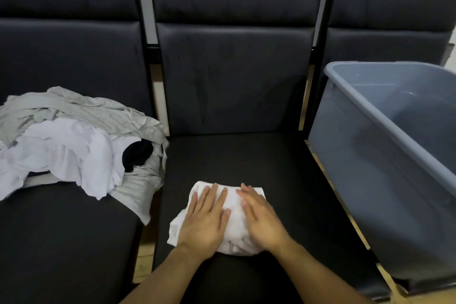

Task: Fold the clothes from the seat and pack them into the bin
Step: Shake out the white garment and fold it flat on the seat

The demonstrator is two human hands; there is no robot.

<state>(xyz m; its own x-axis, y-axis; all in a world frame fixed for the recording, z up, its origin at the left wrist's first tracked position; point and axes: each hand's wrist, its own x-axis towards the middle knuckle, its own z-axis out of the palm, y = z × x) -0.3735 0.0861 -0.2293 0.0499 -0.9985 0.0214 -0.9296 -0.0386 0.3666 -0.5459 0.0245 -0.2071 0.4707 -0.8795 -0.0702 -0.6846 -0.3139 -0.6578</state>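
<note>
A small white garment point(234, 219), folded into a compact bundle, lies on the middle black seat point(283, 180) near its front edge. My left hand point(206, 221) lies flat on the garment's left half with straight fingers. My right hand point(261, 219) presses flat on its right half, fingers straight and pointing up-left. A pile of unfolded clothes point(74, 145), grey, white and black, sits on the left seat. The grey plastic bin point(385, 131) stands on the right seat and no clothes show inside it.
Three black padded seats with tall backrests stand side by side, with narrow gaps between them. Wooden floor point(143, 261) shows through the gaps. The front part of the left seat point(61, 242) is bare.
</note>
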